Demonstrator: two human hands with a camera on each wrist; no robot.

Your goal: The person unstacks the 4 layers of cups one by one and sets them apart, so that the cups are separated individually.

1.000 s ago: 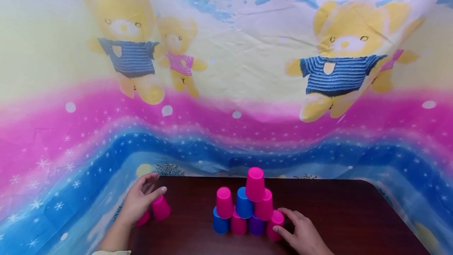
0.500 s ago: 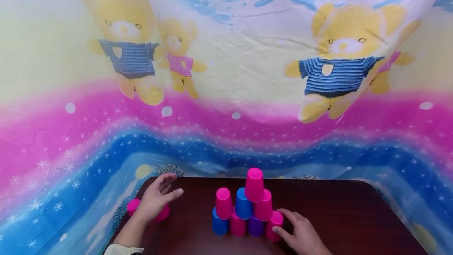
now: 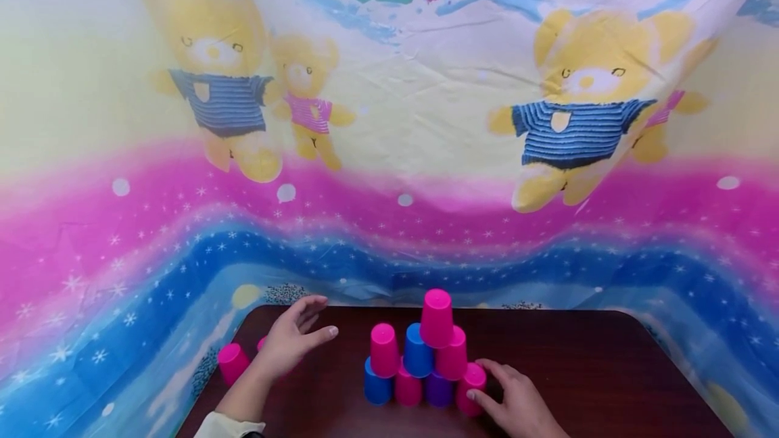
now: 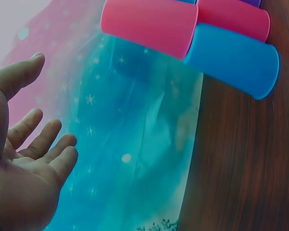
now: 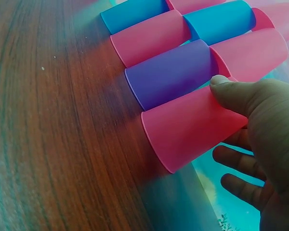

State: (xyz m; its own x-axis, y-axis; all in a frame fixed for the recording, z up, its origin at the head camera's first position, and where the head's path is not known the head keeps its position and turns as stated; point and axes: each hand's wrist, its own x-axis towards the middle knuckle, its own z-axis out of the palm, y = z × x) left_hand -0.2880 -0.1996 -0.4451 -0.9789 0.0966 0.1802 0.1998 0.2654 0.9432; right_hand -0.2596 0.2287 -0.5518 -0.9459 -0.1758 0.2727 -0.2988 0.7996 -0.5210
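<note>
Upside-down plastic cups form a pyramid on the dark table. Its bottom row runs blue point(image 3: 377, 387), pink point(image 3: 408, 387), purple cup point(image 3: 439, 391), then a pink cup point(image 3: 470, 401) at the right end. Above sit a pink cup point(image 3: 384, 351), a blue cup point(image 3: 418, 353) and another pink cup point(image 3: 453, 357); one pink cup point(image 3: 437, 320) tops the blue and right-hand pink ones. My right hand point(image 3: 522, 403) holds the bottom right pink cup between thumb and fingers. My left hand point(image 3: 289, 343), fingers relaxed and holding nothing, hovers left of the pyramid.
Two more pink cups stand at the table's left: one in plain view point(image 3: 233, 363), the other mostly hidden behind my left hand. The table point(image 3: 584, 370) has a rounded far edge, and a bear-print cloth point(image 3: 402, 120) hangs behind it.
My left hand has moved right, away from the loose pink cups and toward the pyramid, uncovering the leftmost cup. My right hand stays at the bottom right pink cup.
</note>
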